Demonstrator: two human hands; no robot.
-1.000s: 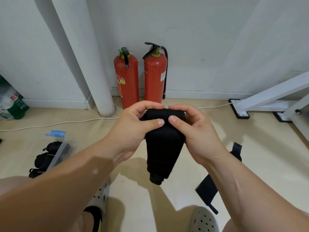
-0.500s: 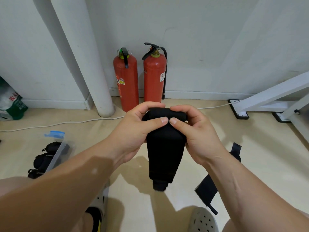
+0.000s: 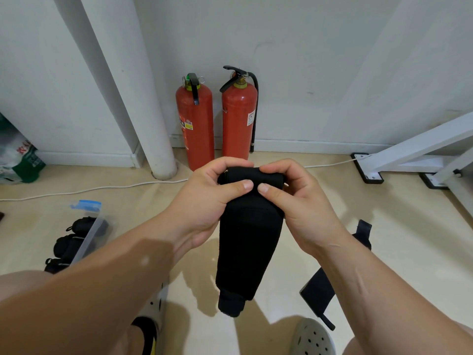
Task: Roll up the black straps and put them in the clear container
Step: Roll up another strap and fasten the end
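I hold a wide black strap (image 3: 249, 252) in mid-air at the centre of the view. Its top end is rolled into a thick bundle. My left hand (image 3: 207, 201) and my right hand (image 3: 294, 198) both grip that roll, thumbs in front and fingers curled over the top. The loose tail hangs down toward the floor. A second black strap (image 3: 320, 293) lies on the floor at the right, partly behind my right forearm. The clear container (image 3: 88, 234) with a blue clip stands at the left, with several rolled black straps inside.
Two red fire extinguishers (image 3: 217, 124) stand against the wall beside a white pipe (image 3: 143, 98). A white cable (image 3: 89, 188) runs along the floor. A white metal frame (image 3: 414, 155) sits at the right. My clogs (image 3: 312, 336) show at the bottom edge. A green and white bag (image 3: 18, 157) lies far left.
The roll at the strap's top has grown a little thicker under my fingers. The hanging tail has swung slightly. Both hands stay at the same height.
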